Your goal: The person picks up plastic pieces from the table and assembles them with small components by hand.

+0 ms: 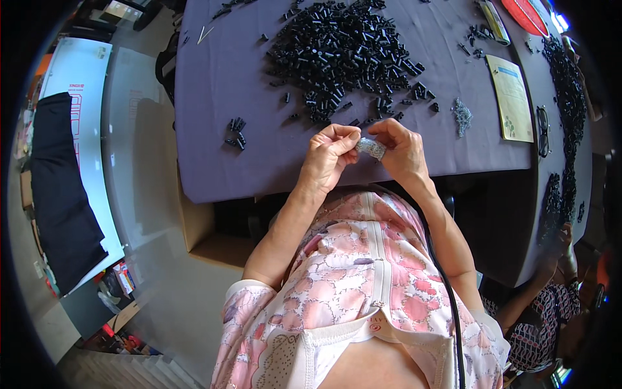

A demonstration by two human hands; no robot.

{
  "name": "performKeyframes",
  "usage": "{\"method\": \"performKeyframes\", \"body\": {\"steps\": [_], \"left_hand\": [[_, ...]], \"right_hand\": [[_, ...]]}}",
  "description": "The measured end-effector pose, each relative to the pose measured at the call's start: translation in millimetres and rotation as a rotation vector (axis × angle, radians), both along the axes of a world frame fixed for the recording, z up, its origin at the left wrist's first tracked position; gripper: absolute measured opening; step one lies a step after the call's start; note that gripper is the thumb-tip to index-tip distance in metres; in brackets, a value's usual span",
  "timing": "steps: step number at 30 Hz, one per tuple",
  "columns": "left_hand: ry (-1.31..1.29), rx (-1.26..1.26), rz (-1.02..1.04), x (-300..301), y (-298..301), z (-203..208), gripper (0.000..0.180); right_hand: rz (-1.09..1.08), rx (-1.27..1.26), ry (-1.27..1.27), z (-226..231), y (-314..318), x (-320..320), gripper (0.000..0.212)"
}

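My left hand point(328, 157) is closed in a pinch at the front edge of the purple-covered table point(233, 162). What lies between its fingertips is too small to make out. Close beside it, my right hand point(405, 154) curls round a small silvery, speckled bundle point(371, 148), whose exact kind does not show. Just beyond both hands spreads a big heap of short black cylindrical parts point(340, 55). A few more black parts point(237, 134) lie apart to the left. To the right is a little pile of fine silvery pieces point(462, 117).
On the right lie a yellow-tan booklet point(510, 97), black-framed glasses point(543, 129) and a red tray point(526, 16). Another person point(541, 311) sits at the right by a long row of black parts point(570, 110). An open cardboard box point(223, 249) is under the table edge.
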State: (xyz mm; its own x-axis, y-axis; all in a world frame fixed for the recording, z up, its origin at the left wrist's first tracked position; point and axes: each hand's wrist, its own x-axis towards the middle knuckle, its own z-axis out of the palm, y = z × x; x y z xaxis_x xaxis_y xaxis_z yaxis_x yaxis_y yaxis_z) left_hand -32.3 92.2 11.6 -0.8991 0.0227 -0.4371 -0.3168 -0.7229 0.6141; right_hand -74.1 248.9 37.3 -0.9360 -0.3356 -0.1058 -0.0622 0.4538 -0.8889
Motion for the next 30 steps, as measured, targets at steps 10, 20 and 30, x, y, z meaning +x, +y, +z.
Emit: {"method": "performKeyframes", "body": {"steps": [10, 20, 30], "left_hand": [[0.007, 0.242, 0.138, 1.2, -18.4, -13.2, 0.007], [0.044, 0.250, 0.208, 0.9, -12.4, -15.1, 0.007], [0.042, 0.204, 0.183, -0.3, -10.0, -14.6, 0.011]], "right_hand": [[0.201, 0.213, 0.507, 3.0, -27.1, -47.0, 0.029], [0.335, 0.372, 0.646, -5.9, -30.3, -54.9, 0.030], [0.014, -0.264, 0.094, -5.6, -17.2, -0.5, 0.026]]}}
